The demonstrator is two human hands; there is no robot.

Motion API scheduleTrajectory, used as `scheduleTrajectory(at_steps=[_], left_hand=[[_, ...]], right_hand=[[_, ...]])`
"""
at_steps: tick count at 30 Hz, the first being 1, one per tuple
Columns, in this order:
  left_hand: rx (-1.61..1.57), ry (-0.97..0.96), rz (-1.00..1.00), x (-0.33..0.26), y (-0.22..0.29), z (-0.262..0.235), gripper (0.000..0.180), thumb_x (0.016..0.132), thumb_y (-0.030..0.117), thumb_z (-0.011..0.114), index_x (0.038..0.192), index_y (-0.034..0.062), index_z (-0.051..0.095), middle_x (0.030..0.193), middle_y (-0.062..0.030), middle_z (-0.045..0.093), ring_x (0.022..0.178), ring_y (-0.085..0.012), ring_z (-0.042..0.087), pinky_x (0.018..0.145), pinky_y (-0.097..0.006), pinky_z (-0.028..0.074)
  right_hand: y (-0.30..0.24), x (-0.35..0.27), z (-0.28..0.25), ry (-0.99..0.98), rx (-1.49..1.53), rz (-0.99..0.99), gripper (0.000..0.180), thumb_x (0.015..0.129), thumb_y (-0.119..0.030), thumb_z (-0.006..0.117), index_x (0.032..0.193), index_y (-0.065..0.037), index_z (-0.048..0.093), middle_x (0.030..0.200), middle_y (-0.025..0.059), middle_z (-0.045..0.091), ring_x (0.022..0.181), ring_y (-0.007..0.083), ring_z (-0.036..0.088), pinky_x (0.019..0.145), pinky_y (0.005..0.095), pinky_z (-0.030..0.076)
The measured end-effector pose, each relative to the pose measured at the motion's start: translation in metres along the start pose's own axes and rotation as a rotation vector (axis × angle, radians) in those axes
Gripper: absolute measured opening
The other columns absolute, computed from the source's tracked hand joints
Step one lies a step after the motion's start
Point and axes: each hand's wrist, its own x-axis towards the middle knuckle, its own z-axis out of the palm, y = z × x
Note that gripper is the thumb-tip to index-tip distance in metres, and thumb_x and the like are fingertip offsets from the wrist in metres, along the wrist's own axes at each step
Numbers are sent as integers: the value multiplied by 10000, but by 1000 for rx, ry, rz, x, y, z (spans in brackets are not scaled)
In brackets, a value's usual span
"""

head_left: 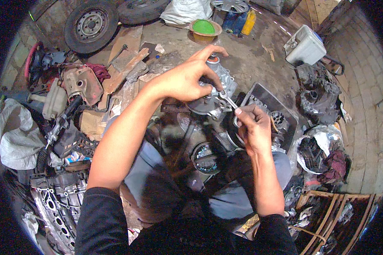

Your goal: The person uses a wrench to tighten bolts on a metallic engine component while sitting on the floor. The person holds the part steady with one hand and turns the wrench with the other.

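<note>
A grey metal gear housing (229,80) with a round, toothed-looking lower part and an orange ring near its far end stands in front of me. My left hand (189,78) arches over it with fingers apart. Its forefinger stretches past the orange ring, while thumb and another finger bend down close to a bolt. My right hand (256,126) grips a slim silver wrench (231,102) between thumb and fingers. The wrench's ring end sits at the bolt, beside the left fingertips. Whether those fingertips touch the ring is hard to tell.
A dark tray (285,111) with metal parts lies right of the housing. Between my knees is a round black container (206,158). An engine cylinder head (57,208) lies at lower left, tyres (78,40) at the back. A white bucket (307,157) of scrap stands right.
</note>
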Motion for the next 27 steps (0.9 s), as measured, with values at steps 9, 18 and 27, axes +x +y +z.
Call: scheduleTrajectory(at_steps=[9, 18, 27], left_hand=[[-6, 20, -20, 2, 3, -1, 264, 690, 44, 671, 915, 95, 798, 1487, -158, 422, 1447, -345, 363, 1215, -465, 285], [-41, 34, -60, 2, 9, -2, 325, 690, 36, 641, 957, 119, 808, 1489, -164, 411, 1426, -361, 389, 1206, -449, 305], [25, 4, 35, 1, 1, 1, 391, 688, 50, 646, 1027, 151, 815, 1506, -184, 379, 1448, -369, 346, 1231, -467, 262]], right_hand=[[-4, 39, 8, 16, 242, -173, 244, 892, -90, 749, 1057, 8, 599, 730, 56, 603, 517, 142, 526, 455, 276, 391], [3, 59, -21, 67, 668, 0, 265, 915, -162, 735, 1137, -76, 618, 1077, 61, 663, 934, 200, 615, 777, 320, 491], [23, 6, -10, -416, 979, 239, 335, 1021, -265, 565, 1258, -37, 620, 975, 52, 682, 922, 233, 612, 774, 360, 472]])
